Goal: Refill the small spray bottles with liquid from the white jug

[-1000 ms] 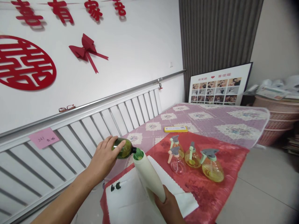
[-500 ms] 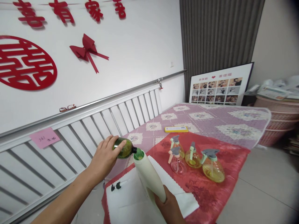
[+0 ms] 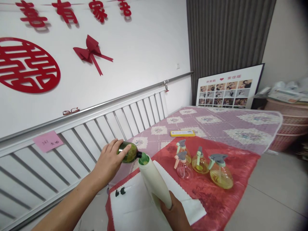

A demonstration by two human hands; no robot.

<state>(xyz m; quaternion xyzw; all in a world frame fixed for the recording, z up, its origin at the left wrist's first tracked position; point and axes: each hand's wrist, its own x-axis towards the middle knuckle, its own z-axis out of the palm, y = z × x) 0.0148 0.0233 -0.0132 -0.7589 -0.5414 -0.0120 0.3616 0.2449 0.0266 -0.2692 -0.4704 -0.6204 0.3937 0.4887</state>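
My left hand (image 3: 111, 160) is wrapped round a dark green see-through bottle (image 3: 130, 152), tilted with its black neck pointing right. The neck meets a green, funnel-like mouth (image 3: 144, 158) at the top of a long pale green container (image 3: 155, 183). My right hand (image 3: 175, 208) grips that container near its lower end, holding it at a slant. Whether liquid passes between the two cannot be made out. A black pump top (image 3: 120, 192) lies on the white cloth (image 3: 130, 210) below.
Several clear spray bottles, one holding yellow liquid (image 3: 222, 180), stand on the red cloth (image 3: 211, 205) to the right. A yellow flat box (image 3: 182, 133) lies behind them on the patterned tablecloth (image 3: 166, 128). A white radiator (image 3: 79, 154) borders the left side.
The view has shifted very slightly. Both hands keep their hold, with the green bottle's neck still at the container's mouth.
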